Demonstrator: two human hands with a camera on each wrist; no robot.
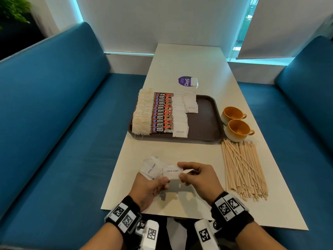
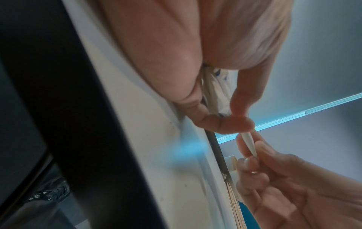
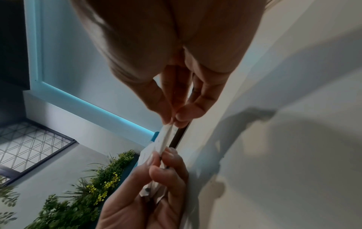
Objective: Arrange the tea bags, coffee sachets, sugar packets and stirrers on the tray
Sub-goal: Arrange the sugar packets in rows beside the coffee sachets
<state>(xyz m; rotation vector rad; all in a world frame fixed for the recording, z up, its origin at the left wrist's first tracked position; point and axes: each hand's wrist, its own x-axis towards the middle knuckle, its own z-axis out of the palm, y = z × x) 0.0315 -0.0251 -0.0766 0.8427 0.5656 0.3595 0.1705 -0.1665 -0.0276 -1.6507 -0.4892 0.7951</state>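
A brown tray (image 1: 205,121) in mid-table carries a row of tea bags (image 1: 142,113), a row of red coffee sachets (image 1: 162,113) and rows of white sugar packets (image 1: 180,120). Near the front edge my left hand (image 1: 153,186) grips a small stack of white sugar packets (image 1: 150,168) (image 2: 217,94). My right hand (image 1: 194,175) pinches one sugar packet (image 1: 172,172) (image 3: 165,139) by its right end; my left thumb (image 1: 163,180) holds its left end. Wooden stirrers (image 1: 243,168) lie in a loose pile to the right of my hands.
Two yellow cups (image 1: 234,123) stand right of the tray, beyond the stirrers. A purple round sticker and a small packet (image 1: 188,81) lie behind the tray. Blue benches (image 1: 54,105) flank the narrow white table (image 1: 171,148). A green plant (image 3: 82,193) shows at the left.
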